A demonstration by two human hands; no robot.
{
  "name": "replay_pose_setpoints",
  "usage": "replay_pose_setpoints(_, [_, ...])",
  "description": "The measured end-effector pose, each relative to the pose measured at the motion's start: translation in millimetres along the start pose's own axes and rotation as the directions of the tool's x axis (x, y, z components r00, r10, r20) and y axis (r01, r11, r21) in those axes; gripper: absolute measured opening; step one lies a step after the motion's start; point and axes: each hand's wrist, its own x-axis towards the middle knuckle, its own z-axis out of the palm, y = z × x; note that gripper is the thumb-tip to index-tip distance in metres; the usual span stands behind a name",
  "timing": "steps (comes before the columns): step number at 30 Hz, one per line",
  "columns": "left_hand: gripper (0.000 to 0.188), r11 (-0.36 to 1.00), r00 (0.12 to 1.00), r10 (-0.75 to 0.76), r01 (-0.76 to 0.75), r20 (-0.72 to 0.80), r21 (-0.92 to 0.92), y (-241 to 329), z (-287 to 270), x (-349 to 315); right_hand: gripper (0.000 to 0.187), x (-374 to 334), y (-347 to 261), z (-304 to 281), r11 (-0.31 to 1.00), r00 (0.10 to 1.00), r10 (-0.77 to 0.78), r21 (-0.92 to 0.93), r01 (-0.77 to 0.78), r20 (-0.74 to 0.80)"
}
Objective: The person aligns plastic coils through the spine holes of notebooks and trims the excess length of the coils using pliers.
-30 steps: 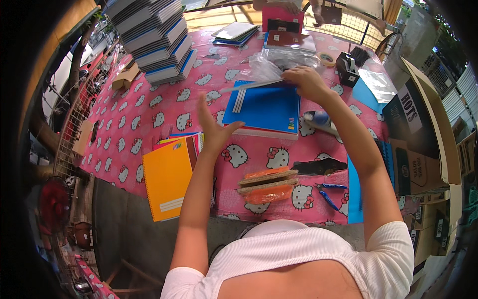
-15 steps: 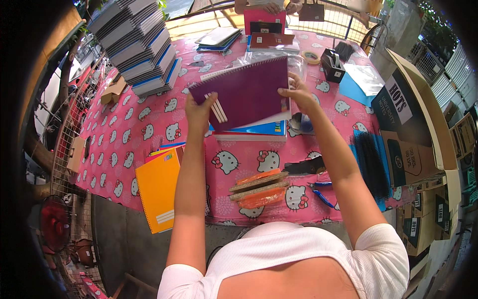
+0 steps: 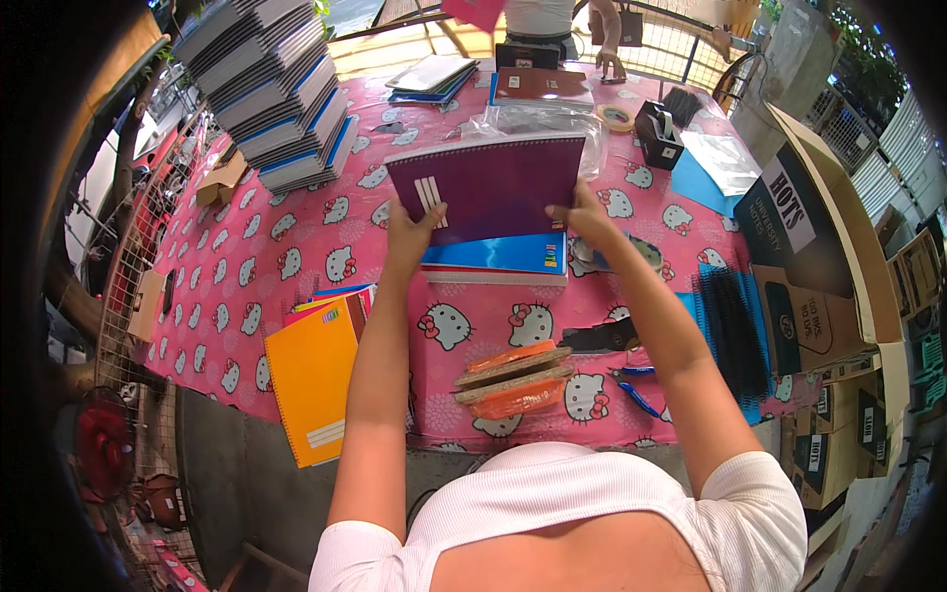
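I hold a purple spiral notebook [image 3: 503, 183] up in front of me, standing nearly on its edge with the wire binding along its top. My left hand [image 3: 412, 232] grips its lower left corner, thumb on the cover near the white label lines. At the lower right corner, my right hand [image 3: 582, 215] pinches it, thumb in front and fingers behind. Just below and partly hidden by it lies a small pile topped by a blue-covered notebook [image 3: 498, 255]. A yellow spiral notebook [image 3: 308, 380] tops several colourful ones beside my left forearm and overhangs the table edge.
A tall notebook stack [image 3: 286, 118] stands far left. Nearer are orange-wrapped bundles [image 3: 513, 380] and blue-handled pliers [image 3: 641, 395]. Black binding coils [image 3: 730, 326] and an open carton [image 3: 804, 257] are at right. A black tape dispenser [image 3: 659, 133] stands farther back; a person's hand [image 3: 612, 64] rests beyond.
The purple notebook has levelled from a tilt and come down slightly, both hands still on it. Across the table, the person has shifted and the pink item there has been raised.
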Motion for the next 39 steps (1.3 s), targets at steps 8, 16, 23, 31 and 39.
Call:
replay_pose_setpoints(8, [0.034, 0.988, 0.989, -0.133, 0.137, -0.060, 0.069, 111.2, -8.9, -111.0, 0.051, -142.4, -33.7, -17.4, 0.938, 1.000, -0.016, -0.345, 0.018, 0.010])
replay_pose_setpoints(16, [0.046, 0.963, 0.972, -0.235, 0.230, 0.017, 0.138, 120.3, -27.1, -212.7, 0.036, -247.6, 28.6, -20.9, 0.918, 0.996, 0.079, -0.391, -0.060, 0.034])
replay_pose_setpoints(23, [0.070, 0.479, 0.917, 0.272, -0.391, 0.290, 0.786, 178.6, 46.2, -211.9, 0.034, -295.1, 6.2, 47.2, 0.893, 0.978, 0.011, -0.438, -0.103, -0.207])
replay_pose_setpoints(31, [0.052, 0.595, 0.794, 0.260, -0.580, 0.550, 0.556, 166.4, 79.3, -198.3, 0.022, -222.2, 13.5, -163.2, 0.248, 0.872, -0.292, -0.911, -0.328, -0.393])
replay_pose_setpoints(39, [0.015, 0.691, 0.854, 0.324, -0.508, 0.408, 0.514, 155.3, 92.2, -194.5, 0.026, -223.7, -61.5, -121.1, 0.585, 0.984, -0.102, -0.809, -0.060, -0.146])
